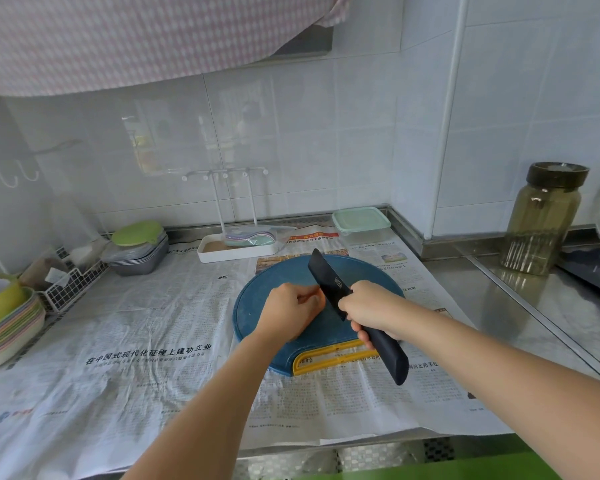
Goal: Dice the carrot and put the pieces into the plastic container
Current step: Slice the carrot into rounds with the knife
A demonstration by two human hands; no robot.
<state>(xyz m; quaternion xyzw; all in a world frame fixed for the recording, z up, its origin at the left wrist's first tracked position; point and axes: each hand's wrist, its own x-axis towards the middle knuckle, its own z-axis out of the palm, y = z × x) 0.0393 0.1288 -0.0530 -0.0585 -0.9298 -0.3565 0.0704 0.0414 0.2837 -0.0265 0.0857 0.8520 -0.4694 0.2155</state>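
Head — two hands (pixel 291 311) (pixel 369 306), one knife (pixel 329 282)

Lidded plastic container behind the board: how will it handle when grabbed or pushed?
The plastic container looks empty through its clear walls, so probably light. It seems to sit on newspaper, so a push may slide it or drag the sheet. Its pale green lid is on; thin walls may flex if squeezed.
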